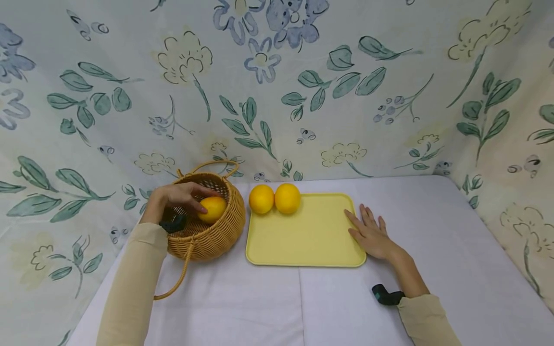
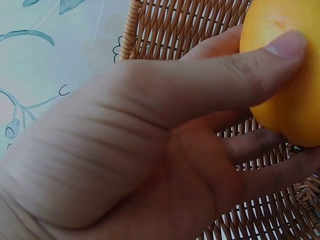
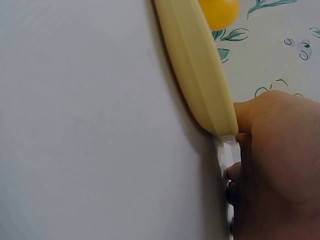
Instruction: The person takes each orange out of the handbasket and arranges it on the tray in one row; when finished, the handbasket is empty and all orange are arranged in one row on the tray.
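My left hand (image 1: 179, 196) reaches into a wicker basket (image 1: 231, 226) and holds a yellow-orange fruit (image 1: 213, 209). The left wrist view shows its thumb (image 2: 285, 50) pressed on the near side of the fruit (image 2: 280, 105), other fingers reaching behind and below it. Two round oranges sit side by side at the back left corner of a yellow tray (image 1: 305, 240): one orange (image 1: 261, 199) at the corner, the other orange (image 1: 287, 198) to its right. With fingers spread, my right hand (image 1: 374, 235) rests at the tray's right edge, fingertips over the rim.
The basket's handles stick out, one handle (image 1: 183, 276) towards the front and one behind. A white cloth (image 1: 242, 307) covers the table. Behind it hangs a floral curtain (image 1: 277, 120). Each wrist carries a small black camera, such as the right one (image 1: 386, 295).
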`<state>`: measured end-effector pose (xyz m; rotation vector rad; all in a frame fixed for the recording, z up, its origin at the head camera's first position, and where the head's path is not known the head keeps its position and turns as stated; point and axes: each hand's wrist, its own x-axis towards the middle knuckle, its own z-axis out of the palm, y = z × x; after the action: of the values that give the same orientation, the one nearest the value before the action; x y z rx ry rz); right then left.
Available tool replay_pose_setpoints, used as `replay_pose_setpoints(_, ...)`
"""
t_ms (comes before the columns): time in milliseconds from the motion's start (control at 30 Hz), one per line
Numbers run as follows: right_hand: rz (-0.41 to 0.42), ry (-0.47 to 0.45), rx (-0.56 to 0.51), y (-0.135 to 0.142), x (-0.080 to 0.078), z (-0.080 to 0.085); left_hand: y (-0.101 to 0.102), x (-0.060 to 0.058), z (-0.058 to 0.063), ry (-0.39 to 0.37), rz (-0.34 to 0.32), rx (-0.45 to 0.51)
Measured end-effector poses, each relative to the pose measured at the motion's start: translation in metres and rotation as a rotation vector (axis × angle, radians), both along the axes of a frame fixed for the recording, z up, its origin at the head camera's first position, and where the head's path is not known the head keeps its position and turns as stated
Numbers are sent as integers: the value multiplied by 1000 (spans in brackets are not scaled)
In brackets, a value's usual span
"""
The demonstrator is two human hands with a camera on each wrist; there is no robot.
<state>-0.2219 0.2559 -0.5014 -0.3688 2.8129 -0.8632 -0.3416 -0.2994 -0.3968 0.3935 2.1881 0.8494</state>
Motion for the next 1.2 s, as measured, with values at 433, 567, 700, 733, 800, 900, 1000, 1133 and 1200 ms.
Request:
replay_pose_setpoints(433,-4,-4,2,1,-1,-2,2,1,-1,-3,28,21)
replay_pose_setpoints(567,-3,-6,-1,1,0,-2,4,2,0,48,41,14)
replay_pose_setpoints(700,-1,0,-3,1,0,-1,4,3,1,115,64,9)
replay_pose_setpoints(733,0,2,-3,1,0,0,4,3,1,124,71,12)
replay_pose_setpoints(800,2,1,-3,0,0,0,4,3,1,145,73,22)
replay_pose_setpoints(900,3,0,0,0,0,0,3,2,1,175,75,43)
replay_pose_setpoints(1000,2,-1,2,-1,0,0,2,1,1,222,84,45)
replay_pose_setpoints(1133,2,-1,0,-1,0,1,3,0,1,281,92,36)
replay_pose_setpoints(1200,2,-1,-1,0,0,0,3,1,1,292,96,33)
